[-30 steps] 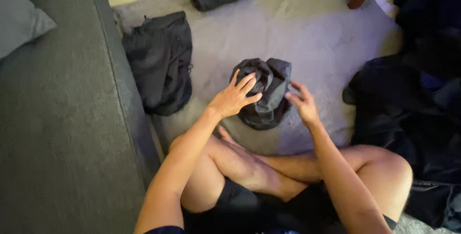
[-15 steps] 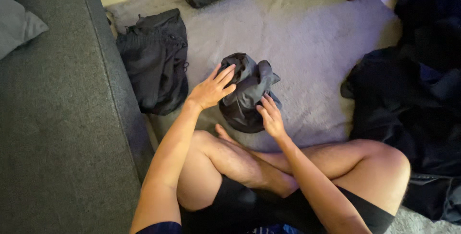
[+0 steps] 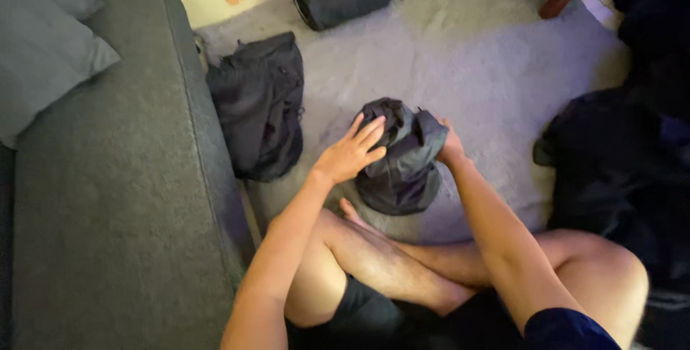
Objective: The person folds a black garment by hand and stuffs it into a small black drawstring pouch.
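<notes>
While the left hand (image 3: 350,154) lies flat and open on the dark bundle (image 3: 400,157) at the rug's (image 3: 489,77) middle, the right hand (image 3: 451,147) grips its far side; packing seems mostly done, top unclosed.

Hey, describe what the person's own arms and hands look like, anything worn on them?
Both forearms are bare, with no watch, bracelet or gloves showing. The left hand shows no rings; the right hand is mostly hidden behind a dark bundle of fabric. A dark blue short sleeve covers the right upper arm. The left shoulder is out of frame.
</notes>
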